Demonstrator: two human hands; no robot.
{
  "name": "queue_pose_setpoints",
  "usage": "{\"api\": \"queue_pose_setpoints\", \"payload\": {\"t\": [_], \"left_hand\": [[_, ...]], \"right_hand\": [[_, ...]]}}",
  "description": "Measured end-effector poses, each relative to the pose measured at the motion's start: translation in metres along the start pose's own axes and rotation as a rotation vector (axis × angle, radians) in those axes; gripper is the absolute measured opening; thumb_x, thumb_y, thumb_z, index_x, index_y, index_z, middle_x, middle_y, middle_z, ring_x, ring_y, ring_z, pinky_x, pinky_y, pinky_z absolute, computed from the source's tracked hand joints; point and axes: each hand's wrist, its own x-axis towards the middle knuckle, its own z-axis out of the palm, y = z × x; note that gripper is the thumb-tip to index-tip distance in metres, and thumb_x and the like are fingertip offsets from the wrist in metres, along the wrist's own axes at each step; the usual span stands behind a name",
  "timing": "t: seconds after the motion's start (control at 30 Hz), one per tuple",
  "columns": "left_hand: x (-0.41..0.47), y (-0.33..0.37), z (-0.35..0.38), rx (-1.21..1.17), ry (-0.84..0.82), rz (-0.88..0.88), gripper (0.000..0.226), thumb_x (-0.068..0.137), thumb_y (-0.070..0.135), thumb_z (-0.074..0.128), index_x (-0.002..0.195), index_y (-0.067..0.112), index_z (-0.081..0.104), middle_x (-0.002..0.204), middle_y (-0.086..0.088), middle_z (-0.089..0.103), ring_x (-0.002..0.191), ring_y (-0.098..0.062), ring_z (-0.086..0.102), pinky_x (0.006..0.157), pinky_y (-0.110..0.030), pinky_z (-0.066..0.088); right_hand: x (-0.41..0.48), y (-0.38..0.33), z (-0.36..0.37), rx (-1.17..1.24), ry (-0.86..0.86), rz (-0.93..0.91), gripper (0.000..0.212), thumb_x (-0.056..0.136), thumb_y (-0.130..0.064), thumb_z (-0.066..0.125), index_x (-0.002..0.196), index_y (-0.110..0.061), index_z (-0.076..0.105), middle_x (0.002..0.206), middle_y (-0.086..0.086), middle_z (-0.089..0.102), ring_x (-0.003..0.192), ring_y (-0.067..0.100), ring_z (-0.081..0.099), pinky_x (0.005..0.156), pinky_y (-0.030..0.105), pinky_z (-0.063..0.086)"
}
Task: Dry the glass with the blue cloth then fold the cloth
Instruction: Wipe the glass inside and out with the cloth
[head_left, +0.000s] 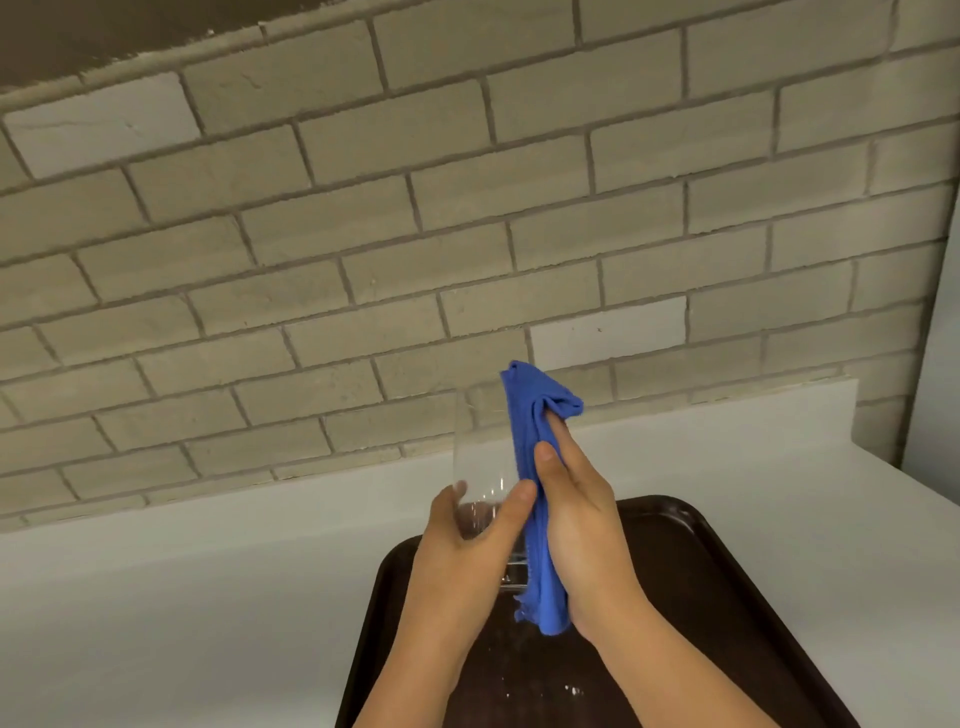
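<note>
Head view. Left hand (467, 540) wrapped around the lower part of a clear glass (480, 457), thumb and fingers closed on it, glass held up above a dark brown tray (691, 566). Right hand (576, 514) presses a bunched blue cloth (535, 467) flat against the glass's right side, thumb on the cloth, fingers partly tucked into its folds. Tray sits on a white counter (208, 597); brick wall (415, 208) behind. Droplets speckle the tray.
</note>
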Motion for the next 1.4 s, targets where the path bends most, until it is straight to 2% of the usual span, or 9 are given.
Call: {"api": "queue_pose_setpoints", "payload": {"t": [0.2,0.4,0.63,0.73,0.9,1.07,1.17,1.27,1.4], "left_hand": [[0.000,-0.012,-0.012,-0.588,-0.281,-0.148,0.058,0.051,0.042,0.078,0.102,0.016,0.070,0.090,-0.006,0.073,0.075,-0.017,0.071,0.055,-0.028,0.055],[-0.005,-0.018,-0.013,-0.997,-0.445,-0.127,0.065,0.049,0.031,0.087,0.109,0.015,0.068,0.108,-0.011,0.072,0.099,-0.025,0.069,0.073,-0.039,0.058],[0.010,-0.022,-0.021,-0.952,-0.358,-0.086,0.082,0.025,0.032,0.093,0.099,0.009,0.069,0.090,-0.014,0.074,0.080,-0.028,0.071,0.070,-0.043,0.059],[0.014,-0.027,-0.022,-0.916,-0.375,-0.060,0.083,0.022,0.033,0.093,0.098,0.007,0.071,0.090,-0.015,0.074,0.079,-0.028,0.072,0.066,-0.041,0.060],[0.014,-0.020,-0.017,-0.710,-0.359,0.016,0.080,0.031,0.036,0.090,0.105,0.017,0.068,0.095,-0.014,0.074,0.080,-0.028,0.071,0.061,-0.036,0.060],[0.020,-0.017,-0.013,-0.657,-0.264,0.022,0.050,0.054,0.027,0.073,0.101,0.013,0.065,0.074,-0.006,0.076,0.063,-0.018,0.071,0.051,-0.026,0.057],[0.018,-0.018,-0.012,-0.663,-0.314,-0.023,0.045,0.044,0.033,0.076,0.084,0.014,0.072,0.071,-0.006,0.075,0.060,-0.017,0.071,0.049,-0.028,0.057],[0.014,-0.019,-0.009,-0.716,-0.357,-0.021,0.027,0.046,0.034,0.072,0.068,0.018,0.076,0.064,-0.002,0.074,0.058,-0.013,0.070,0.047,-0.025,0.056],[0.014,-0.019,-0.010,-0.851,-0.411,0.000,0.032,0.054,0.033,0.074,0.082,0.017,0.076,0.076,-0.007,0.076,0.070,-0.018,0.072,0.055,-0.031,0.057]], "right_hand": [[-0.025,-0.005,0.004,-0.176,-0.185,-0.227,0.032,0.089,-0.043,0.039,0.116,-0.061,0.037,0.143,-0.033,0.028,0.131,-0.012,0.024,0.109,0.011,0.022],[-0.014,-0.009,0.012,-0.557,-0.277,-0.384,0.047,0.093,-0.034,0.037,0.125,-0.058,0.013,0.149,-0.031,-0.005,0.135,-0.011,-0.014,0.111,0.016,-0.002],[0.011,-0.011,0.027,-0.474,-0.235,-0.262,0.047,0.095,-0.031,0.033,0.136,-0.046,0.016,0.153,-0.022,-0.004,0.138,-0.006,-0.004,0.115,0.022,0.008],[0.016,-0.011,0.024,-0.384,-0.210,-0.220,0.042,0.095,-0.033,0.030,0.135,-0.048,0.023,0.151,-0.022,0.016,0.135,-0.008,0.017,0.104,0.006,0.018],[0.025,-0.007,0.010,-0.210,-0.062,0.130,0.032,0.094,-0.039,0.029,0.085,-0.031,0.058,0.083,-0.002,0.062,0.079,0.011,0.060,0.074,0.024,0.048],[-0.016,0.008,0.004,-0.204,-0.068,0.067,0.024,0.094,-0.035,0.033,0.092,-0.045,0.055,0.084,-0.020,0.069,0.082,-0.006,0.063,0.068,0.007,0.047],[-0.031,0.008,0.003,-0.281,-0.110,-0.061,0.033,0.095,-0.029,0.033,0.108,-0.059,0.036,0.108,-0.038,0.055,0.103,-0.021,0.048,0.080,-0.003,0.037],[-0.028,0.004,0.007,-0.480,-0.139,-0.288,0.045,0.095,-0.029,0.030,0.134,-0.049,0.017,0.150,-0.023,0.015,0.134,-0.013,0.014,0.110,0.011,0.020],[-0.004,-0.010,0.013,-0.633,-0.187,-0.406,0.047,0.095,-0.033,0.029,0.132,-0.051,0.006,0.151,-0.027,-0.006,0.138,-0.007,-0.006,0.110,0.014,0.005]]}}
